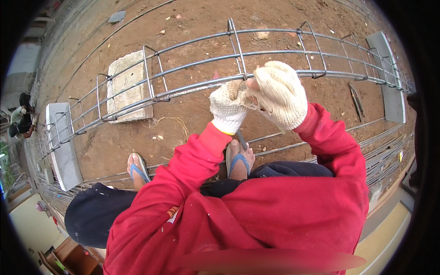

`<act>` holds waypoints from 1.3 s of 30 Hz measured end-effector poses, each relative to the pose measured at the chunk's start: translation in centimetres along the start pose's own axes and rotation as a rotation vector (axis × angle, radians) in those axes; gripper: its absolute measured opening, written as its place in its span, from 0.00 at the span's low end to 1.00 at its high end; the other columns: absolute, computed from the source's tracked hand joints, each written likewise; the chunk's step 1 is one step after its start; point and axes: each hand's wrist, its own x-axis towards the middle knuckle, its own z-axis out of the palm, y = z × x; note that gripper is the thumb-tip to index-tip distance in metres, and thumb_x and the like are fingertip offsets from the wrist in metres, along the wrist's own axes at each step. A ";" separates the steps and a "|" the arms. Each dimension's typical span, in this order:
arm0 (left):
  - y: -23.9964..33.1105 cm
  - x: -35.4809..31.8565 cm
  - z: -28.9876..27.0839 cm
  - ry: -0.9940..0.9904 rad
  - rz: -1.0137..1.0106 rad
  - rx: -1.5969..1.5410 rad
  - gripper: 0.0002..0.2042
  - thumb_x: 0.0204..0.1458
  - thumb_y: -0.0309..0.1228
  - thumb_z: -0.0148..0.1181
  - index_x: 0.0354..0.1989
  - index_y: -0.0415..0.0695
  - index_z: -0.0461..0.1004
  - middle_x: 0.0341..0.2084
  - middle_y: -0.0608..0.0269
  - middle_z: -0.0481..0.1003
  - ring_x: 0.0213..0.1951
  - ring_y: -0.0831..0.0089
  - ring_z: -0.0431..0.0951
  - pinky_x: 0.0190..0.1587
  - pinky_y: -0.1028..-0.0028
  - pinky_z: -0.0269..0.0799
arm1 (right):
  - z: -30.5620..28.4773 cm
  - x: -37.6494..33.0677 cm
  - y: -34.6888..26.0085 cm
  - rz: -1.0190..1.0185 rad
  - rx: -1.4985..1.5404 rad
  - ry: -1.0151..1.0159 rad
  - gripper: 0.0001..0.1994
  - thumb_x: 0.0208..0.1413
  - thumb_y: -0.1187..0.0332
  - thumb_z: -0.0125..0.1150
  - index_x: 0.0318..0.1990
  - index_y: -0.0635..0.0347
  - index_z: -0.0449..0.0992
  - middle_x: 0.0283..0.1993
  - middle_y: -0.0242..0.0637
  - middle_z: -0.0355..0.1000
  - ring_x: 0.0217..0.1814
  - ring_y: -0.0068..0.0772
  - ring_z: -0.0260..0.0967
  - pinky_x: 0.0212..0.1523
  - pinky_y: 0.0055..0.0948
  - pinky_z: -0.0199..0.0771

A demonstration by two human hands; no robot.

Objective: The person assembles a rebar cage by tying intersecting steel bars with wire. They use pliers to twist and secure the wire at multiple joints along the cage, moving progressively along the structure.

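Both my hands wear white knit gloves and meet at the near top bar of a long steel rebar cage [192,62] lying across the dirt. My left hand [228,107] grips the bar where a stirrup [237,46] crosses it. My right hand [280,91] is closed over the same joint, its fingers curled; what it holds is hidden. A dark slim tool handle [241,139] pokes out below my left wrist. Red sleeves cover both forearms.
A concrete block [126,85] sits under the cage at left, and grey slabs [62,146] [389,78] support its ends. Loose rebar rods [380,156] lie along the ground at right. My feet in blue flip-flops [239,160] stand on dirt. Another person [20,120] crouches far left.
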 end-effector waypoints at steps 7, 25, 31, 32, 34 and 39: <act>0.3 1.0 -1.5 -0.153 -0.238 -0.282 0.07 0.52 0.30 0.63 0.37 0.45 0.82 0.28 0.62 0.82 0.30 0.64 0.82 0.67 0.55 0.55 | 0.1 -3.0 2.2 -0.111 -0.197 0.045 0.33 0.39 0.65 0.77 0.58 0.51 0.73 0.49 0.31 0.77 0.55 0.39 0.72 0.59 0.50 0.67; -0.1 0.9 -1.0 -0.136 -0.179 -0.171 0.11 0.48 0.28 0.62 0.40 0.53 0.83 0.31 0.65 0.83 0.33 0.64 0.83 0.69 0.55 0.55 | -1.2 -1.8 2.2 0.238 -0.246 -0.188 0.24 0.39 0.65 0.73 0.48 0.56 0.78 0.47 0.35 0.76 0.43 0.38 0.75 0.44 0.38 0.73; 0.4 1.4 -1.1 -0.056 0.009 0.029 0.07 0.51 0.28 0.64 0.37 0.47 0.83 0.25 0.59 0.81 0.26 0.63 0.81 0.40 0.63 0.68 | -0.3 -0.1 2.7 0.222 -0.318 -0.387 0.23 0.43 0.65 0.70 0.50 0.56 0.75 0.41 0.35 0.77 0.38 0.36 0.75 0.38 0.37 0.73; 0.5 1.4 -1.1 -0.054 0.018 0.041 0.06 0.51 0.28 0.65 0.37 0.47 0.83 0.25 0.59 0.81 0.25 0.63 0.81 0.40 0.63 0.68 | -0.4 0.0 2.4 0.301 -0.278 -0.454 0.24 0.43 0.67 0.70 0.51 0.57 0.75 0.43 0.37 0.77 0.40 0.37 0.76 0.40 0.37 0.74; 0.5 1.5 -1.1 -0.068 -0.015 0.019 0.07 0.49 0.28 0.64 0.37 0.50 0.83 0.26 0.62 0.81 0.27 0.63 0.81 0.53 0.57 0.63 | -0.4 0.4 2.4 0.482 -0.062 -0.468 0.26 0.44 0.73 0.69 0.54 0.59 0.73 0.45 0.39 0.77 0.43 0.36 0.76 0.43 0.35 0.74; 0.6 1.3 -0.8 -0.060 -0.058 -0.011 0.08 0.48 0.28 0.65 0.36 0.53 0.83 0.26 0.65 0.81 0.27 0.63 0.81 0.66 0.49 0.58 | -1.6 2.8 6.0 0.947 0.676 -0.654 0.39 0.49 0.79 0.64 0.71 0.61 0.55 0.44 0.39 0.75 0.48 0.24 0.69 0.47 0.27 0.74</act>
